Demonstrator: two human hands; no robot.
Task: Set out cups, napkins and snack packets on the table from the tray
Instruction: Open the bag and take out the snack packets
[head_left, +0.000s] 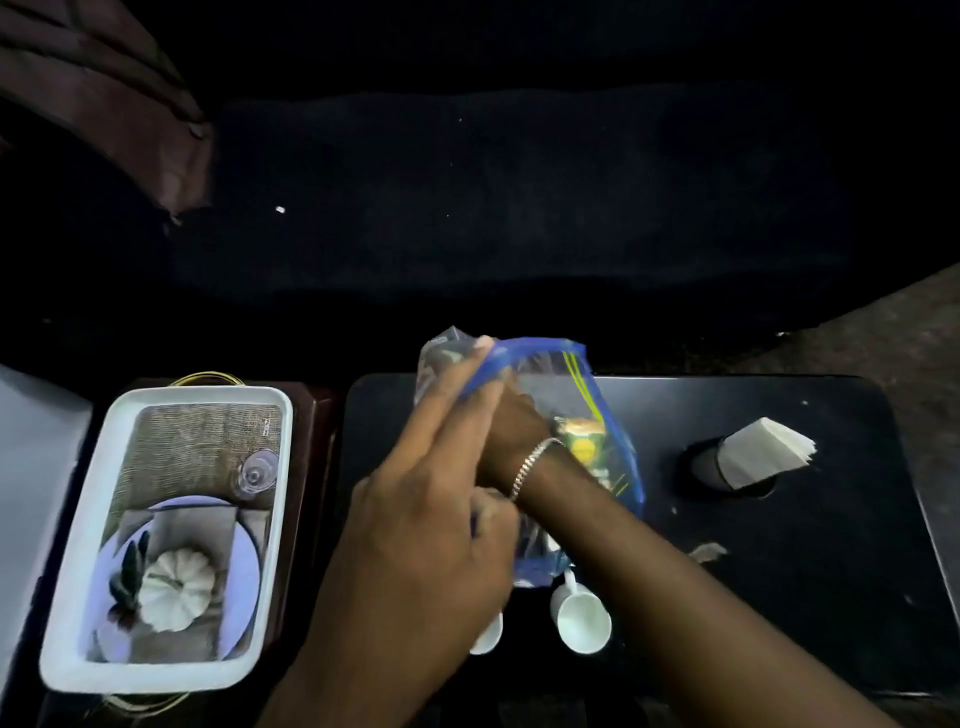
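Observation:
A clear plastic bag (582, 384) with a blue rim stands on the black table (831, 545), with a yellow-green snack packet (584, 441) showing through its side. My left hand (431, 499) pinches the bag's rim at its left side. My right hand (511, 421), a silver bracelet on the wrist, reaches inside the bag, so its fingers are hidden. Two white cups stand at the table's near edge: one (579, 616) in full view, one (488, 634) half hidden under my left hand. White folded napkins (763, 452) stick out of a dark holder (706, 465).
The white tray (67, 597) with a printed place-setting picture sits at the left on a dark wooden stand (311, 467). A small scrap (709, 551) lies on the table right of my forearm. Beyond the table the floor is dark.

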